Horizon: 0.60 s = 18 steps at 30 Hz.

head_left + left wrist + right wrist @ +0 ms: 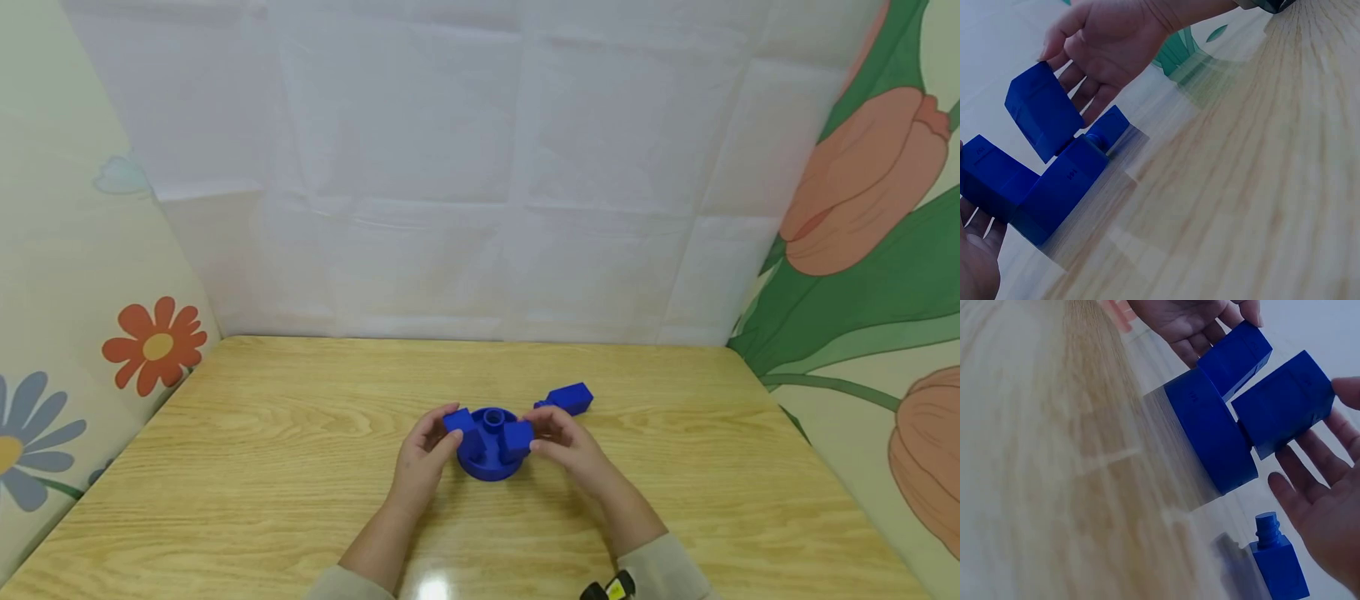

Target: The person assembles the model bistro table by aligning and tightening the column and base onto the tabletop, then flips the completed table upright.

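A round blue base (491, 473) with a raised rim and a short hollow tube (493, 418) sits flat on the table. Two blue rectangular blocks lean outward in it. My left hand (420, 467) pinches the left block (463, 427) near its upper end, thumb on the near side. On the other side, my right hand (579, 457) holds the right block (517, 437) between thumb and fingers, as the right wrist view also shows. The blocks' lower ends are hidden inside the rim. Behind the right hand lies a third blue block (572, 397) with a ridged, screw-like neck (1267, 530).
The wood-grain table (300, 417) reaches back to a white cloth (480, 208). Flower-printed panels (862, 333) stand along both sides. A black and yellow band (611, 587) shows by the right sleeve (663, 567).
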{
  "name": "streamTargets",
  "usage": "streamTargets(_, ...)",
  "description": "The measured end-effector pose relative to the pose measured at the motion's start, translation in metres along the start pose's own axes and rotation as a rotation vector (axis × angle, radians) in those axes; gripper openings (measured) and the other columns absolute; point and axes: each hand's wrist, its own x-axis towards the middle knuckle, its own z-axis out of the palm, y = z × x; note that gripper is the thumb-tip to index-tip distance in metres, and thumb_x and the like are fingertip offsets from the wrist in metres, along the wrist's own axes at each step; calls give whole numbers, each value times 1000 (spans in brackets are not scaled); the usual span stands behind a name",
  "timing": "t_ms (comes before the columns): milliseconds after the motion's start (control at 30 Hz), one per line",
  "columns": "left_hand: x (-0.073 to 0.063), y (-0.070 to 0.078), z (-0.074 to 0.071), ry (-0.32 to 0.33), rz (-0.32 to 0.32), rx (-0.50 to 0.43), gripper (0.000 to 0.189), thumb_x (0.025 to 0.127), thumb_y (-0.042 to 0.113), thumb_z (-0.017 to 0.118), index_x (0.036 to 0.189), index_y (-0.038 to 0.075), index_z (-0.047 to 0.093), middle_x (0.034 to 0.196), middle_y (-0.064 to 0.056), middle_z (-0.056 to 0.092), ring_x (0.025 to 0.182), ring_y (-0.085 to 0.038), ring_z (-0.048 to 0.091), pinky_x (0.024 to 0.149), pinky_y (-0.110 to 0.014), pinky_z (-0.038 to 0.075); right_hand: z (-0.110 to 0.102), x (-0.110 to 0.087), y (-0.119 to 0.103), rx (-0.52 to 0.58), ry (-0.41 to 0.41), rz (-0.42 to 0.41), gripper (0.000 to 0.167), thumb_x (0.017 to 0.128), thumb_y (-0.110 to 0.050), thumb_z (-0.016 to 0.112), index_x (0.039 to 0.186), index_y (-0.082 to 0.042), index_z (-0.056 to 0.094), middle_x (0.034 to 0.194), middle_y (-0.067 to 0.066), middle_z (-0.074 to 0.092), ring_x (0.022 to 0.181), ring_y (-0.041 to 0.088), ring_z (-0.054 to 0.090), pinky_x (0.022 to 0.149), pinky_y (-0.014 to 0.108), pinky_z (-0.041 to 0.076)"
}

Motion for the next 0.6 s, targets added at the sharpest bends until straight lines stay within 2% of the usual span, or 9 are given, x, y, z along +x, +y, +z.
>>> streamTargets(67, 0, 0, 0, 1, 1, 1, 38, 92, -3, 58, 129, -9, 55, 103, 21, 64, 97, 2, 59, 84, -12, 48, 1, 0, -2, -51, 5, 28, 39, 93, -5, 61, 126, 11, 50, 124, 16, 60, 110, 3, 54, 100, 27, 46)
streamTargets(133, 0, 0, 0, 2, -2, 1, 38, 92, -3, 59, 129, -8, 55, 103, 21, 64, 97, 2, 59, 84, -12, 48, 2, 1, -4, -95, 3, 52, 40, 92, -9, 64, 126, 8, 52, 126, 23, 58, 112, 9, 54, 104, 35, 44)
streamTargets(267, 0, 1, 0, 5, -6, 3, 37, 92, -2, 59, 129, -8, 55, 105, 17, 64, 97, 1, 59, 85, -13, 48, 6, 4, -5, -128, 3, 72, 43, 90, -11, 68, 128, 4, 53, 130, 24, 57, 120, 25, 54, 109, 49, 40)
streamTargets(367, 0, 1, 1, 7, -6, 7, 37, 92, -2, 59, 129, -7, 55, 112, 5, 65, 98, 1, 59, 85, -13, 49, 9, 7, -4, -121, 2, 73, 46, 90, -10, 68, 130, 4, 52, 134, 23, 56, 126, 34, 50, 111, 53, 37)
streamTargets(500, 0, 2, 1, 5, -8, 17, 37, 93, -1, 59, 130, -6, 56, 124, -17, 62, 100, 2, 59, 87, -13, 48, 13, 10, -4, -111, -12, 95, 51, 92, -15, 68, 136, 0, 49, 140, 22, 52, 132, 37, 46, 114, 54, 34)
streamTargets(600, 0, 2, 2, -4, -13, 22, 37, 94, 0, 58, 131, -5, 55, 129, -25, 59, 102, 2, 58, 89, -13, 48, 15, 12, -5, -108, -31, 89, 54, 93, -16, 67, 140, 0, 47, 144, 22, 50, 136, 39, 44, 115, 55, 32)
